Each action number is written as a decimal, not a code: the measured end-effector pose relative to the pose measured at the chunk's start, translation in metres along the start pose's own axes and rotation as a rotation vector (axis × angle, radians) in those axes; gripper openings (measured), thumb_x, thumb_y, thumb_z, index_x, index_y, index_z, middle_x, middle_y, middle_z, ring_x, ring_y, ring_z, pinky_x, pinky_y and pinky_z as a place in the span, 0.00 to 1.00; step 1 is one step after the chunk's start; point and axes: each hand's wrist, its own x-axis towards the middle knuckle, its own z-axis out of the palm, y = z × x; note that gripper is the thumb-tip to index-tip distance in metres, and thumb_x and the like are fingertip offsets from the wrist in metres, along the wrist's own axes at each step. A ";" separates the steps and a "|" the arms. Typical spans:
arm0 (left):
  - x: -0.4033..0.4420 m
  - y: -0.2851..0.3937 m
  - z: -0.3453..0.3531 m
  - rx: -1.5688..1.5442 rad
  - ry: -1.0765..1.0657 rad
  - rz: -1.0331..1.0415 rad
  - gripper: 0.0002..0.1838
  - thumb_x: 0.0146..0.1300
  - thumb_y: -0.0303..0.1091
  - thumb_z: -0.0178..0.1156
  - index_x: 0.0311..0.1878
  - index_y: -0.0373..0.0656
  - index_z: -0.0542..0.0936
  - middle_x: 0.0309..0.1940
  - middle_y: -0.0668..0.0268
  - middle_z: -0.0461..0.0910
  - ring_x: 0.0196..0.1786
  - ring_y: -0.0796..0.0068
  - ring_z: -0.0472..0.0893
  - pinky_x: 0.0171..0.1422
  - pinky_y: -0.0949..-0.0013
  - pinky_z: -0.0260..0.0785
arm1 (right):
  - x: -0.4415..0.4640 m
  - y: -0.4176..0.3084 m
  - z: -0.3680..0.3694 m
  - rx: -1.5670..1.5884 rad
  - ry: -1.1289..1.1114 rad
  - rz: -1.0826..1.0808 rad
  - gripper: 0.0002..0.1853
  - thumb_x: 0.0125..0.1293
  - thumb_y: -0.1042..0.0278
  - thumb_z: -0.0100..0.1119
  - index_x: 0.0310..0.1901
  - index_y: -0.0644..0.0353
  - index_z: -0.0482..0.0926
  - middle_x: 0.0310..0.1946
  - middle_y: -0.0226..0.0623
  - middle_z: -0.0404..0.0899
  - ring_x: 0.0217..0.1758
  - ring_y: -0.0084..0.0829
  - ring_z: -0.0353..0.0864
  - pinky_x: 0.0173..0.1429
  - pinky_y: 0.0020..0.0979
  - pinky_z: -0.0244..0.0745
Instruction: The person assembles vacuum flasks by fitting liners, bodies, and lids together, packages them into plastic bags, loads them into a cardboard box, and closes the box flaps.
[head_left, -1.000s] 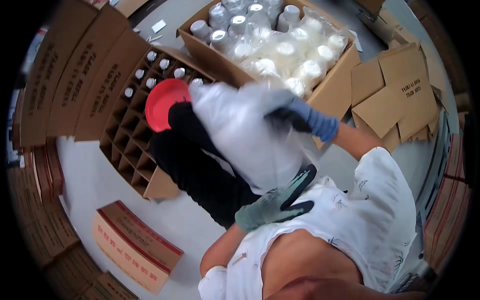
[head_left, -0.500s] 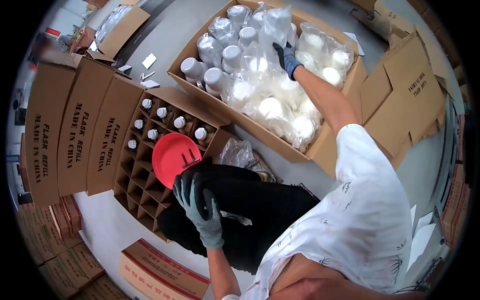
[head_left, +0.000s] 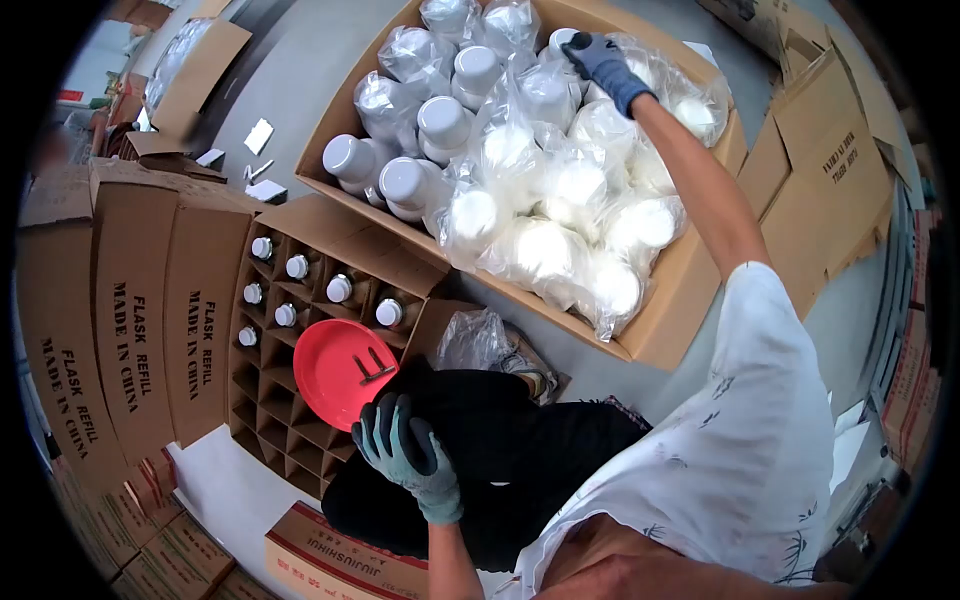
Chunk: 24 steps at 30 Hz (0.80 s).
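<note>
Your right hand [head_left: 603, 68] touches white bottle [head_left: 560, 44] in box [head_left: 690, 312] — grip, can't tell. Your left hand [head_left: 412, 462], fingers loosely parted, near red plate [head_left: 328, 362]. Carton [head_left: 335, 232] looks part-filled: seven capped bottles [head_left: 339, 289] show — many more sit in box.

I can make out a loose white shirt [head_left: 690, 420] on my screen, short-sleeved and printed with sparse dark plant-like motifs, over black trousers [head_left: 500, 430]. The gloves I see differ: the left glove [head_left: 408, 455] is pale grey-green with blackish fingers, the right glove [head_left: 606, 72] grey-blue with a bluer cuff and dark fingertips.
</note>
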 end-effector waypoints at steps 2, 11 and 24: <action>0.006 0.003 0.000 0.009 -0.011 0.004 0.15 0.60 0.28 0.54 0.50 0.41 0.80 0.52 0.59 0.78 0.62 0.52 0.71 0.71 0.48 0.53 | 0.036 0.060 0.019 -0.549 0.124 -0.166 0.19 0.60 0.48 0.59 0.40 0.56 0.80 0.25 0.30 0.78 0.25 0.25 0.74 0.30 0.30 0.71; 0.018 0.009 -0.005 -0.051 -0.002 -0.012 0.16 0.56 0.26 0.56 0.49 0.42 0.80 0.50 0.60 0.79 0.60 0.55 0.73 0.71 0.49 0.53 | 0.030 0.098 0.082 0.659 0.001 0.339 0.21 0.63 0.49 0.56 0.48 0.57 0.79 0.41 0.32 0.79 0.40 0.27 0.77 0.43 0.36 0.74; 0.084 0.101 -0.060 -0.375 0.351 0.226 0.43 0.51 0.38 0.69 0.69 0.42 0.62 0.69 0.47 0.58 0.70 0.42 0.58 0.73 0.46 0.48 | -0.307 -0.259 -0.079 0.977 -0.647 -0.609 0.23 0.69 0.62 0.55 0.63 0.60 0.69 0.59 0.37 0.73 0.63 0.29 0.70 0.69 0.29 0.62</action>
